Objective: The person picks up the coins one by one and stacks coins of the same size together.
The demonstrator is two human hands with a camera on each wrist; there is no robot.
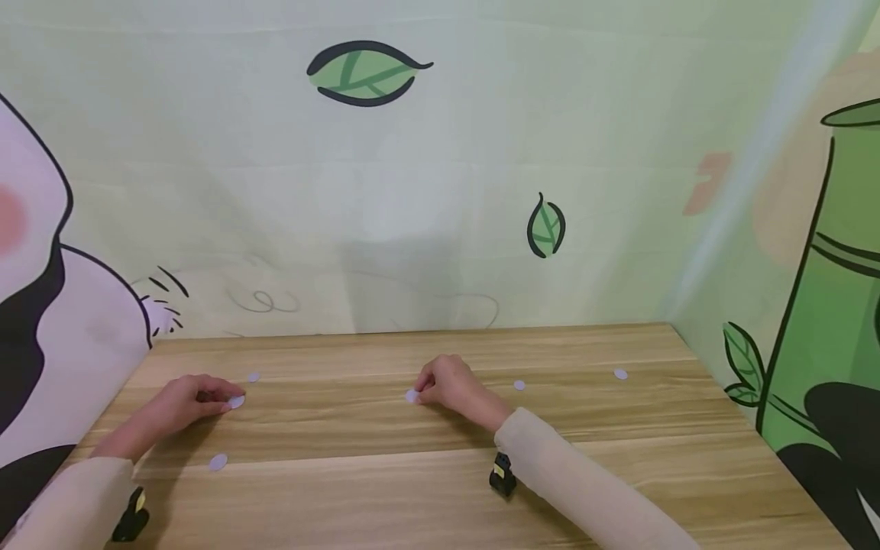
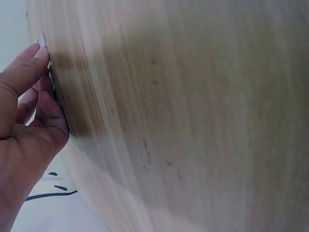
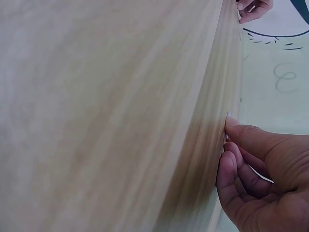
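Note:
At the left of the table, my left hand (image 1: 189,405) pinches a small pale round disc (image 1: 237,401) by its edge, between thumb and fingers. The left wrist view shows that disc (image 2: 42,40) edge-on at the fingertips, close over the wood. Near the table's middle my right hand (image 1: 454,389) pinches another pale disc (image 1: 412,396), its other fingers curled under. In the right wrist view only a thin edge of this disc (image 3: 229,114) shows past the thumb. Just beyond my left hand lies a loose disc (image 1: 253,377), and nearer the front is another loose disc (image 1: 218,461).
Two more pale discs lie flat to the right of my right hand, a nearer disc (image 1: 519,386) and a farther disc (image 1: 621,374). The wood-grain table (image 1: 385,496) meets a printed cloth backdrop (image 1: 440,191) at its back edge. Cartoon panels flank both sides.

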